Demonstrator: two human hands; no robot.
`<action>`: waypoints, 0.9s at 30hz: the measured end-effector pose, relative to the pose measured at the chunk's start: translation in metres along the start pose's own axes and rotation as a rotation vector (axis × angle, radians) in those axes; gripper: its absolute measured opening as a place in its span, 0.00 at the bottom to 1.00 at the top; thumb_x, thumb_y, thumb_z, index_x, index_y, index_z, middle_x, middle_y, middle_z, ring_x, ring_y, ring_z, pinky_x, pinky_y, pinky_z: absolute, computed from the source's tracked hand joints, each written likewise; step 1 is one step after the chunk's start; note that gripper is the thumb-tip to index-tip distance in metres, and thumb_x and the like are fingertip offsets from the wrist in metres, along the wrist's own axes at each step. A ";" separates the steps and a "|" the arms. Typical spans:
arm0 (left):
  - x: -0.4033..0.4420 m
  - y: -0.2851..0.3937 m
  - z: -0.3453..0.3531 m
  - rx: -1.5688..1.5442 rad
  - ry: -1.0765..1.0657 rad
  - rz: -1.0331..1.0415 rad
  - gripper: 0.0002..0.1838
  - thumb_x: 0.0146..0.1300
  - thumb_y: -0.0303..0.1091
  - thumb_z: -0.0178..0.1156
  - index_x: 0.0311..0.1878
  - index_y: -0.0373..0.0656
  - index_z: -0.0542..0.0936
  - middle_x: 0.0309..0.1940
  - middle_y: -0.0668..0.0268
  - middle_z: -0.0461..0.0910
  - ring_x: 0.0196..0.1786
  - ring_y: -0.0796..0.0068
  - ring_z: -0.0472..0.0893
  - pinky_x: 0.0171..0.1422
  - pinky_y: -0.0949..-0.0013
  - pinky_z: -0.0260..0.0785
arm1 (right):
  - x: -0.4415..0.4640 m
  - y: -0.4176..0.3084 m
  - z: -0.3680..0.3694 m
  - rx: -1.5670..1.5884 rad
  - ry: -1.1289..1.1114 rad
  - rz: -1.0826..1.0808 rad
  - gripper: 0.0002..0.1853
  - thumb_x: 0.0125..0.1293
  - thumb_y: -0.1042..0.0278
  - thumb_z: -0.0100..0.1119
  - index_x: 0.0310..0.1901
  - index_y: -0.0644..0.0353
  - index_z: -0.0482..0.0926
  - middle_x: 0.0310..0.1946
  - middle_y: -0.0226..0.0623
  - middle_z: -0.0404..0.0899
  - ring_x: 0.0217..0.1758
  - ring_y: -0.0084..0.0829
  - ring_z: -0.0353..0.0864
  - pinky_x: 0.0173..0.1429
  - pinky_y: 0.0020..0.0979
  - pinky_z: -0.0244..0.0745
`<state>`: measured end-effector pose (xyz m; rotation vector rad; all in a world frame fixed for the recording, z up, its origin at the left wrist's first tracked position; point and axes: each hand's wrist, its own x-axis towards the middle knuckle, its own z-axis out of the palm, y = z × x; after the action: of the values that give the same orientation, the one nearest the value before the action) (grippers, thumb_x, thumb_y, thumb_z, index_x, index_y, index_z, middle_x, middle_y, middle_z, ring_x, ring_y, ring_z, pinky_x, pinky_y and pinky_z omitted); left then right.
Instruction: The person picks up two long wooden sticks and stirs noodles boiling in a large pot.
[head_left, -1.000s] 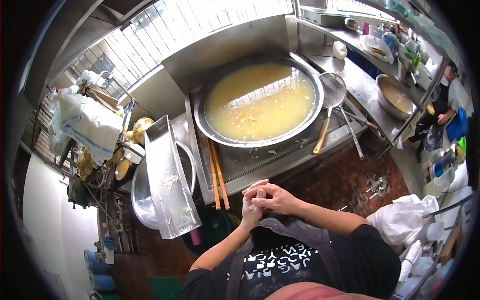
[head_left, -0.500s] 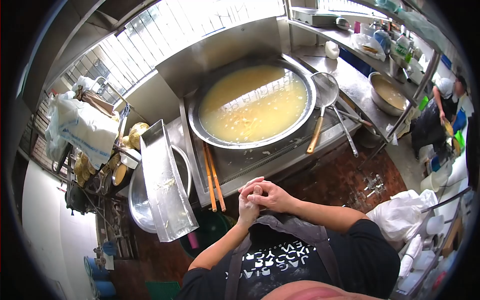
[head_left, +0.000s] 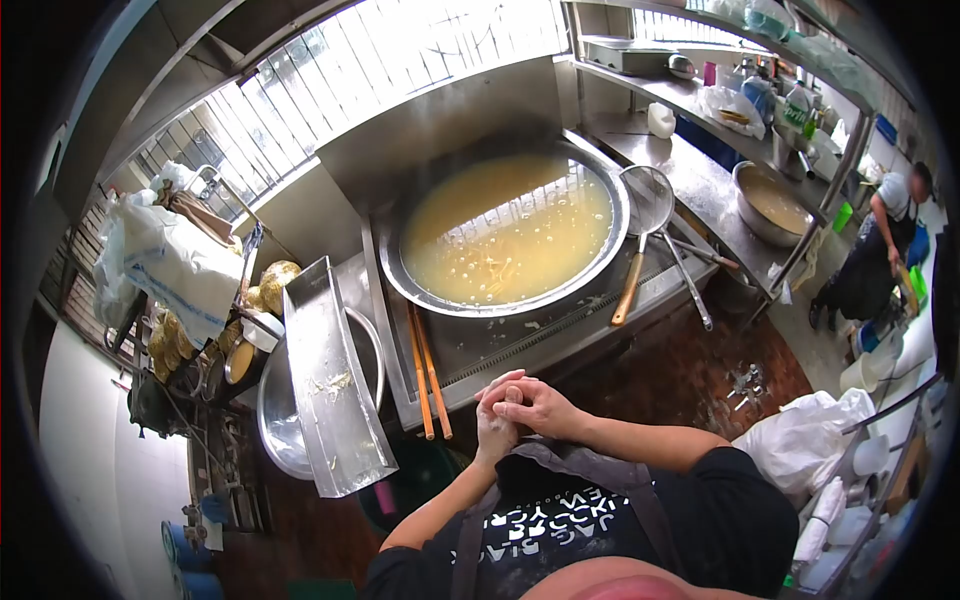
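Note:
My left hand (head_left: pixel 494 432) and my right hand (head_left: pixel 545 408) are clasped together in front of my apron, fingers folded over each other. Whitish residue coats the left hand. No object shows between them. Beyond them, a wide pan (head_left: pixel 500 307) of cloudy yellowish liquid is set into the steel stove. Pale strips and bubbles float in the liquid. Nearest to my hands, a pair of long wooden chopsticks (head_left: pixel 428 375) lies along the stove's front left.
A steel trough (head_left: pixel 335 390) with dough scraps rests across a large metal bowl (head_left: pixel 275 400) on the left. A wire strainer (head_left: pixel 648 200) leans at the pan's right. Farther right stand a pot (head_left: pixel 775 205) of liquid and another person (head_left: pixel 880 245). White bags (head_left: pixel 810 440) sit at right.
The view has shifted slightly, so the stove and trough sit a little lower. My hands stay clasped together. More bubbles show on the liquid.

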<state>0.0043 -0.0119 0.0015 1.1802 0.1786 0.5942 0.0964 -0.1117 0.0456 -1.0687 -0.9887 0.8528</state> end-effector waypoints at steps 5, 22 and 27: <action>-0.002 -0.001 -0.002 0.034 -0.018 0.034 0.21 0.75 0.41 0.63 0.61 0.34 0.78 0.51 0.62 0.81 0.54 0.75 0.80 0.63 0.72 0.72 | 0.000 0.002 0.000 -0.039 -0.025 -0.029 0.11 0.73 0.66 0.61 0.49 0.63 0.84 0.54 0.38 0.81 0.60 0.32 0.78 0.69 0.35 0.71; 0.000 0.007 0.000 0.113 -0.013 0.029 0.23 0.75 0.43 0.63 0.61 0.34 0.78 0.51 0.62 0.82 0.53 0.75 0.80 0.62 0.70 0.73 | 0.003 0.009 0.000 -0.015 0.001 -0.005 0.11 0.74 0.66 0.60 0.49 0.63 0.84 0.54 0.41 0.82 0.62 0.34 0.78 0.70 0.36 0.70; 0.004 -0.007 -0.008 0.005 0.013 0.002 0.23 0.75 0.43 0.63 0.62 0.34 0.77 0.51 0.63 0.81 0.53 0.77 0.79 0.63 0.71 0.72 | 0.006 0.003 0.001 0.050 0.017 0.054 0.11 0.74 0.65 0.59 0.48 0.63 0.84 0.54 0.42 0.82 0.61 0.33 0.79 0.69 0.35 0.71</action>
<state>0.0069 -0.0050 -0.0069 1.1812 0.1900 0.6033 0.0971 -0.1046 0.0439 -1.0625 -0.9228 0.9066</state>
